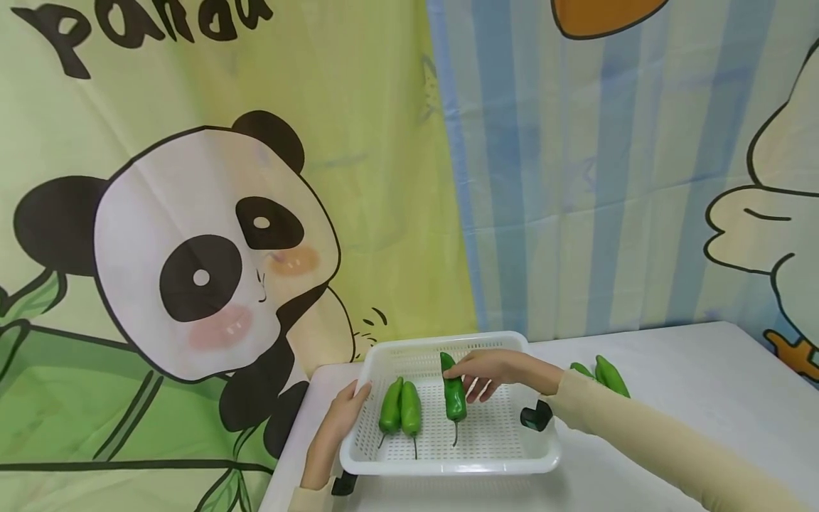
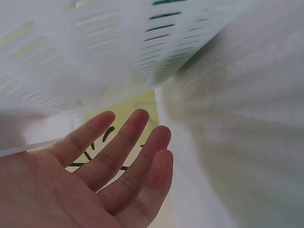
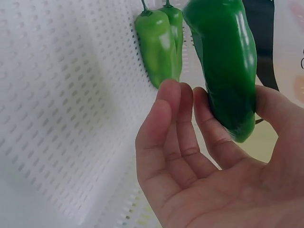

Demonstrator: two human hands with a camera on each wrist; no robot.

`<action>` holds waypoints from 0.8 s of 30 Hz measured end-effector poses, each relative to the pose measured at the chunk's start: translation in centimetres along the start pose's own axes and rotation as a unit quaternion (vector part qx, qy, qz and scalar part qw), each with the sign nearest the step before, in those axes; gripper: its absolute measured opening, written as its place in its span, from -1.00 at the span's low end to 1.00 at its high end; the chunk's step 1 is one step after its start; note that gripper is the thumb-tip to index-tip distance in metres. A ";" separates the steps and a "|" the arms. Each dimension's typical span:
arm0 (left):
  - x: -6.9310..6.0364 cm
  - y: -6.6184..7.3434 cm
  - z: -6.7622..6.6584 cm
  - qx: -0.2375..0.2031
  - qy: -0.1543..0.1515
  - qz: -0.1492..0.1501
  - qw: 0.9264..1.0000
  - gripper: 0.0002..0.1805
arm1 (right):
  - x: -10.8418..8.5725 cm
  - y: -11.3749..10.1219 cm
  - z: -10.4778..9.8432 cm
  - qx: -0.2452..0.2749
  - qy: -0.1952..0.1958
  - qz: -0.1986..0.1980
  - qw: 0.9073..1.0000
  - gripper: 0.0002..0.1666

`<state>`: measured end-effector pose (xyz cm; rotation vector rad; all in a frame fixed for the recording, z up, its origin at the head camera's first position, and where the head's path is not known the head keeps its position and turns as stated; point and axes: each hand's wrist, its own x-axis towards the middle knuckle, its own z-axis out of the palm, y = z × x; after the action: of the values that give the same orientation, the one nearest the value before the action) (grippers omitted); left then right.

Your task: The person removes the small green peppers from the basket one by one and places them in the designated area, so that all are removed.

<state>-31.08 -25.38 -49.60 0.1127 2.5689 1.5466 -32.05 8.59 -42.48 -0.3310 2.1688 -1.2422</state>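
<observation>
My right hand (image 1: 495, 368) pinches a dark green pepper (image 1: 455, 398) between thumb and index finger, stem downward in the head view, over the white perforated basket (image 1: 451, 467). Its other fingers spread away from this pepper in the right wrist view. Two lighter green peppers, the left one (image 1: 390, 407) and the right one (image 1: 411, 409), lie side by side in the basket's left half. At the left rim is my left hand (image 1: 348, 411), holding the basket with its thumb at the edge. Its four fingers (image 2: 116, 152) extend outside the slotted wall; the thumb is hidden in the left wrist view.
More green peppers (image 1: 612, 377) lie on the white tablecloth (image 1: 687, 363) to the right, partly hidden by the right sleeve. Behind the table hangs a curtain (image 1: 397, 178) with a printed panda and blue stripes. Each wrist wears a black device (image 1: 536, 416).
</observation>
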 end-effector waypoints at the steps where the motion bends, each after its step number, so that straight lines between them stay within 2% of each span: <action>1: 0.0 0.0 0.0 0.000 0.000 0.000 1.000 -0.33 | -0.2 0.1 -0.1 0.003 0.000 -0.001 1.000 -0.59; 13: -0.1 0.1 0.1 -0.003 0.000 0.003 1.000 -0.34 | -2.3 1.3 -1.6 0.021 0.013 -0.035 0.999 -0.56; 24: -0.1 0.1 0.0 -0.001 -0.002 0.002 1.000 -0.33 | -5.3 2.9 -2.5 0.069 -0.023 -0.072 0.995 -0.56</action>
<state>-30.98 -25.37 -49.54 0.1214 2.5672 1.5481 -29.23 14.48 -41.97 -0.4601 2.0374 -1.4407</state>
